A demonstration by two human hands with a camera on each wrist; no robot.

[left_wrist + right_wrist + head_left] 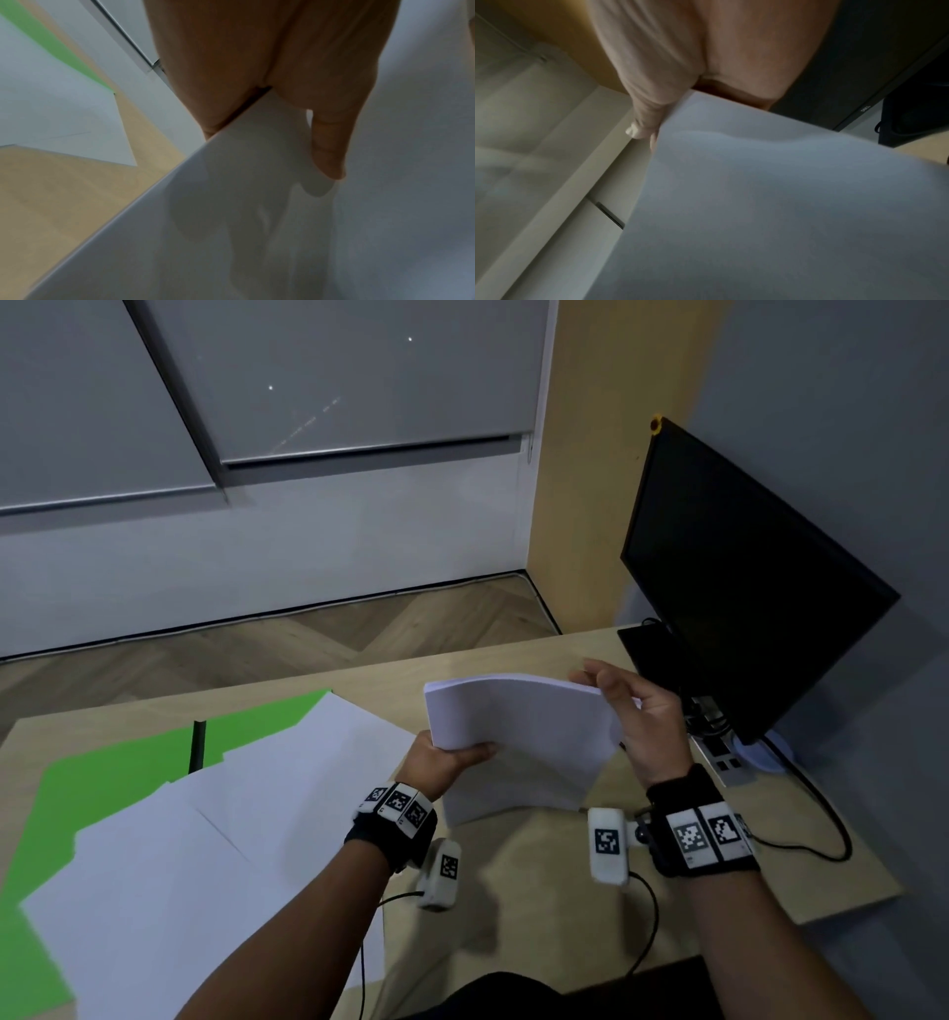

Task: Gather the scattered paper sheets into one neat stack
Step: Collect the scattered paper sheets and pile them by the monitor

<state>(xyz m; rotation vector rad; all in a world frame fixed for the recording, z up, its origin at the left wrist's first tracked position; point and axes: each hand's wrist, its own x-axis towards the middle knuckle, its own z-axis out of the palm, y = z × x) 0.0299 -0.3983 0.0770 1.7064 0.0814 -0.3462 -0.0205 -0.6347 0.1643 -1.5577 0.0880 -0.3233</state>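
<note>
A bundle of white paper sheets [524,742] stands on its lower edge on the wooden desk [539,875], bowed toward me. My left hand [447,755] pinches its left edge, thumb on the near face [329,150]. My right hand [642,711] holds the upper right corner, fingers curled over the top edge. In the right wrist view the bundle [782,192] fills the lower right under my hand [654,121]. Several loose white sheets [215,839] lie spread and overlapping on the desk's left half.
A green mat [102,762] lies under the loose sheets. A black monitor [744,588] stands at the desk's right rear, with a power strip [719,757] and cables [821,819] beside it. A dark slim object [197,744] lies on the mat.
</note>
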